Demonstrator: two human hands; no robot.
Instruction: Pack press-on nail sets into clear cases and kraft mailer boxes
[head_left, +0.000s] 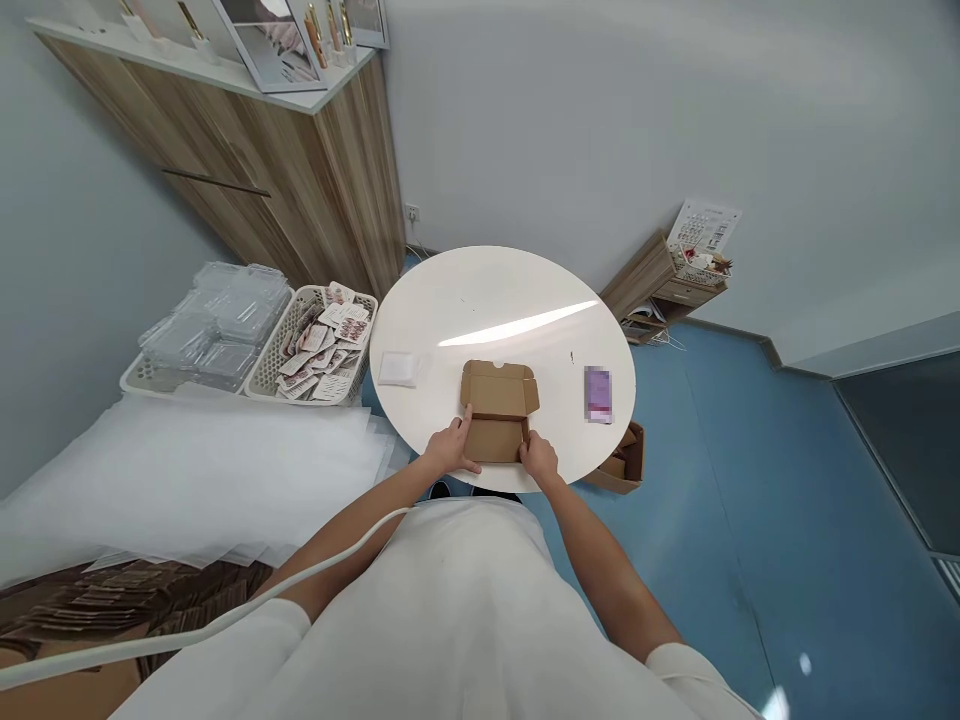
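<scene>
An open brown cardboard box [496, 441] lies near the front edge of the round white table [420, 310], its lid flap [498, 388] tipped back away from me. My left hand [452, 446] grips the left side of the box, one finger along the side wall and the thumb at the front corner. On the opposite side, my right hand [538, 456] pinches the right wall; some of its fingers are hidden. The visible floor of the box is bare cardboard. Left of it lies a small white packet [397, 369], and to the right a blurred purple package [598, 394].
At left stand a white basket [259, 375] of printed cards and stacked clear plastic cases [217, 315]. White sheets [195, 470] lie above flattened cardboard [135, 610]. A carton [626, 465] sits on the floor right of the table. A white cable [300, 578] crosses my left arm.
</scene>
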